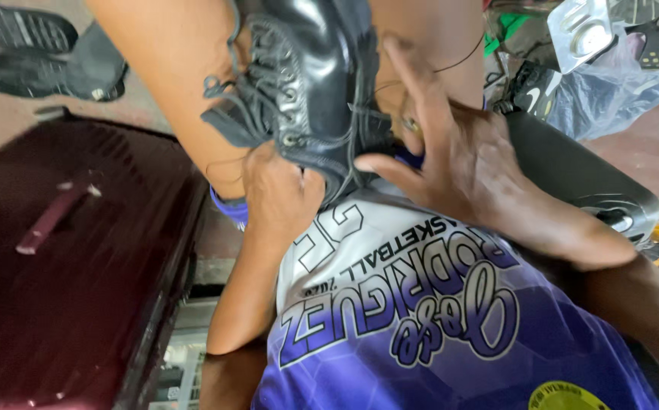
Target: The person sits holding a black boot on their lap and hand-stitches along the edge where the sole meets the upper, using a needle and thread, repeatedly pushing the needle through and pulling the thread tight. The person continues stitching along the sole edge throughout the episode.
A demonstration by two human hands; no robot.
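Both hands work a black lace-up leather shoe (pixel 310 83) at the frame's top centre, the left hand (pixel 276 190) closed on its lower edge, the right hand (pixel 458 163) spread open pulling a thread taut, apparently mid-stitch, needing steady tension next.

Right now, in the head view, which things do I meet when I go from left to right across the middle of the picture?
Dark red case with a long handle → left hand gripping the black leather lace-up shoe → right hand, fingers spread → black curved seat-like thing.
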